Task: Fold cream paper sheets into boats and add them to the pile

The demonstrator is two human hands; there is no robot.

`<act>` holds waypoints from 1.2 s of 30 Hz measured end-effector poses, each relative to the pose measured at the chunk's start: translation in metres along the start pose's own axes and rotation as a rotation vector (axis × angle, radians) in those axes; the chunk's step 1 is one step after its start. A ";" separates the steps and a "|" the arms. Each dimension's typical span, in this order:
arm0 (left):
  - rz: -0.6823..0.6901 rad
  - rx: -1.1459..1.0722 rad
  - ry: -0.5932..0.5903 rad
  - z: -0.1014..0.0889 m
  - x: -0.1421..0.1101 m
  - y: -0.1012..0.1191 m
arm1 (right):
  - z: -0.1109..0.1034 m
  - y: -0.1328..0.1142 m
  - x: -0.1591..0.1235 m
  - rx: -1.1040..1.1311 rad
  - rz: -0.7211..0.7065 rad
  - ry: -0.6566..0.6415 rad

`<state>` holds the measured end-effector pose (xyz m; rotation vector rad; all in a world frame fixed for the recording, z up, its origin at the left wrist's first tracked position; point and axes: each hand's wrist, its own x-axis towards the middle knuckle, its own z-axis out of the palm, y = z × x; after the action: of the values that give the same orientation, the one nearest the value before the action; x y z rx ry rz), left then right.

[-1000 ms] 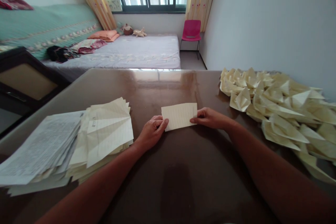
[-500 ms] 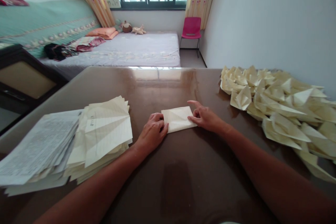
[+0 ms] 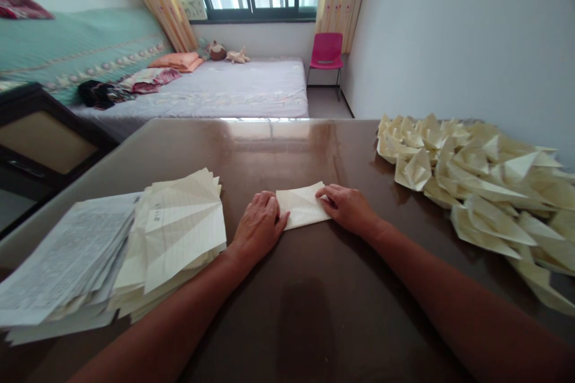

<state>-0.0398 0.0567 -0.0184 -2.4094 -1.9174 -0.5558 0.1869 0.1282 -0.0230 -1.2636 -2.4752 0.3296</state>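
A cream sheet of paper folded into a small rectangle (image 3: pixel 302 206) lies on the brown table in front of me, with a faint diagonal crease across it. At its left edge, my left hand (image 3: pixel 261 220) grips it, the thumb resting on the lower left corner and the fingers curled. My right hand (image 3: pixel 348 206) closes over the right end, fingertips and thumb together on the paper. That end is partly hidden under the fingers, and the upper right corner lifts slightly.
Left of my hands sit a stack of cream lined sheets (image 3: pixel 179 233) and a stack of printed pages (image 3: pixel 72 257). Many folded paper boats (image 3: pixel 485 173) are heaped at the right by the wall. Beyond the glossy table (image 3: pixel 269 158) are a bed (image 3: pixel 251 87) and a pink chair (image 3: pixel 327 51).
My right hand's raised index finger has come down, and its fingers now close on the paper's right end. The left hand has flattened slightly and stays at the left edge.
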 end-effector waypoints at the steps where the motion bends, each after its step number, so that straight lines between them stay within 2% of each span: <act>1: 0.002 0.011 0.042 -0.001 -0.001 0.002 | 0.000 0.000 0.000 -0.007 0.002 0.000; 4: 0.159 0.044 0.129 -0.004 -0.008 0.015 | 0.001 -0.001 0.000 -0.021 0.006 -0.005; 6: 0.323 0.043 0.049 -0.003 -0.014 0.027 | 0.001 -0.001 0.000 -0.028 0.009 -0.005; 11: 0.308 0.010 -0.213 0.006 -0.025 0.041 | -0.001 -0.002 0.000 -0.034 0.020 -0.010; 16: 0.305 0.003 -0.283 0.006 -0.024 0.037 | -0.002 -0.004 -0.002 -0.064 0.043 -0.017; 20: 0.304 0.003 -0.282 0.003 -0.023 0.038 | -0.008 -0.005 -0.002 -0.110 0.038 0.015; 23: 0.304 0.011 -0.270 0.001 -0.022 0.039 | -0.015 -0.007 -0.002 -0.045 -0.063 0.057; 26: 0.325 0.024 -0.263 0.000 -0.019 0.038 | -0.020 -0.007 -0.002 0.111 -0.212 -0.096; 30: 0.369 0.046 -0.224 -0.001 -0.017 0.032 | -0.021 0.000 0.000 0.252 -0.244 -0.275; 33: 0.399 0.092 -0.149 -0.001 -0.016 0.022 | -0.024 0.007 0.003 0.332 -0.248 -0.335; 36: 0.443 0.165 -0.066 0.000 -0.015 0.011 | -0.025 0.012 0.004 0.354 -0.237 -0.315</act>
<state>-0.0322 0.0395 -0.0205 -2.6434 -1.3137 -0.2860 0.2034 0.1397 -0.0035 -0.8165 -2.6272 0.9165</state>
